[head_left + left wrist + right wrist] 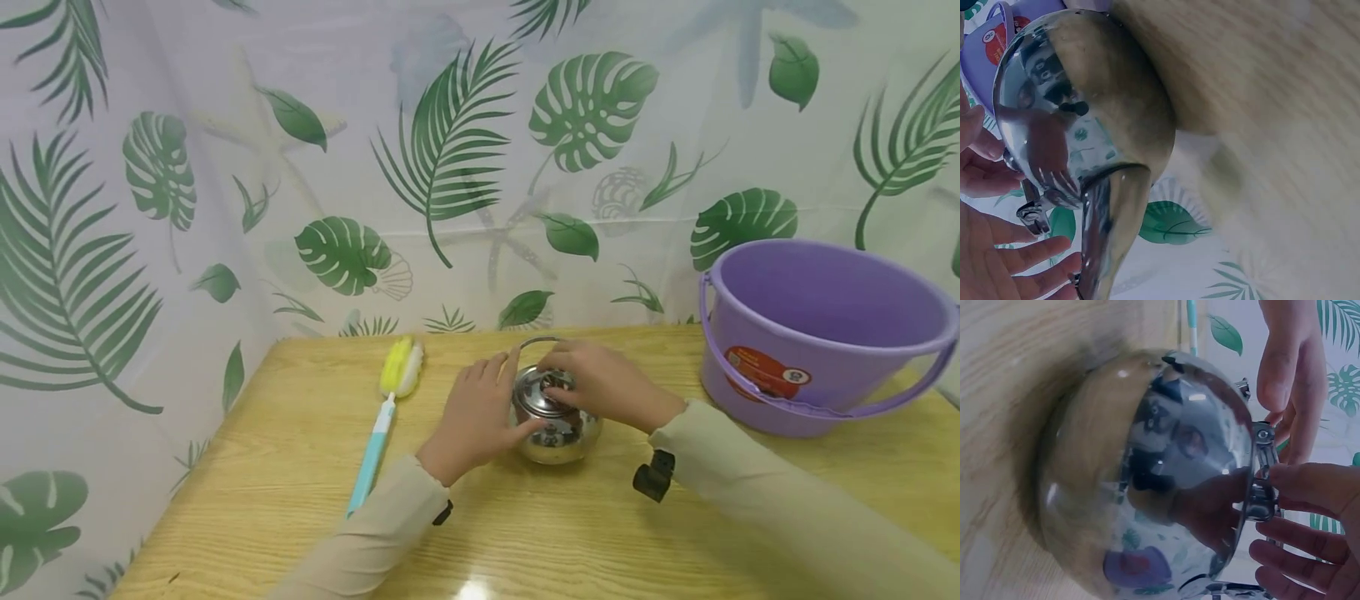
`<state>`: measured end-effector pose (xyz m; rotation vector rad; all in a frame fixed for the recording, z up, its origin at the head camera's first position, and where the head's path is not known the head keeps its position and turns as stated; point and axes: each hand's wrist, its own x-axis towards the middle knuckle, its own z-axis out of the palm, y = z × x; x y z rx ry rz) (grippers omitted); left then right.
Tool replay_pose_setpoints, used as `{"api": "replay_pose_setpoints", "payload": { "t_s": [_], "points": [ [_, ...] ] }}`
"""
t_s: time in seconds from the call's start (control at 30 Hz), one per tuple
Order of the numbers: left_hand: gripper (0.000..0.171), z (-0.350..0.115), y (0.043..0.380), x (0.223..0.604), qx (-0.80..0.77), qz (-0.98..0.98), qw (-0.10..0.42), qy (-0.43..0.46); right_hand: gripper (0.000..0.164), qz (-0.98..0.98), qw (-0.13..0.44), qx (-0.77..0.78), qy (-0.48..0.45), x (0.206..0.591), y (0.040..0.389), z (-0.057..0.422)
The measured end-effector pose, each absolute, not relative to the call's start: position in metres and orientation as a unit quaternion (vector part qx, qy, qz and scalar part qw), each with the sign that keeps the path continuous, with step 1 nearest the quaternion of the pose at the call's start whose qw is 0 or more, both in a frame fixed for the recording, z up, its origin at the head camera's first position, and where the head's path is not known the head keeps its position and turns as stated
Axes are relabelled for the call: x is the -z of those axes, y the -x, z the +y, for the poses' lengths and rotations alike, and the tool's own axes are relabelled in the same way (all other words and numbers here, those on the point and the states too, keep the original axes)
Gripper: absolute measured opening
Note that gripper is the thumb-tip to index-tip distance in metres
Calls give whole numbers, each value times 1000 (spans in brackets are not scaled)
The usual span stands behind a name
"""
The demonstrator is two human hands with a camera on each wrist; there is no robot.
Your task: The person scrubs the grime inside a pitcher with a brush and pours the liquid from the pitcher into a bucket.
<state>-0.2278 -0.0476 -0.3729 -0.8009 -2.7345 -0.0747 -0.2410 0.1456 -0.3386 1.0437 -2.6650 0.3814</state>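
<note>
A shiny, round metal kettle (557,433) stands on the wooden table, its thin handle arching behind the lid. My right hand (611,385) reaches over the top from the right and pinches around the lid's knob with thumb and fingers. Beside the kettle's left side is my left hand (476,417), fingers extended and thumb spread toward the body. The left wrist view shows the kettle's spout (1110,225) near the left fingertips; whether they touch it, I cannot tell. In the right wrist view, the right thumb lies against metal fittings (1263,472) at the top.
To the left lies a cleaning brush (371,454) with a yellow-and-white head and a teal handle, partly behind the left sleeve. A purple bucket (817,333) stands at the right. Behind the table (300,433) hangs a leaf-patterned cloth (465,167).
</note>
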Motion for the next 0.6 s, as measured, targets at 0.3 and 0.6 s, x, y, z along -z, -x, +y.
{"api": "replay_pose_setpoints", "payload": {
  "t_s": [0.3, 0.6],
  "points": [
    [99, -47, 227, 379, 32, -953, 141, 266, 23, -913, 113, -128, -372, 345, 246, 145],
    [101, -47, 227, 381, 40, -957, 136, 255, 22, -913, 97, -140, -371, 344, 247, 144]
  ]
}}
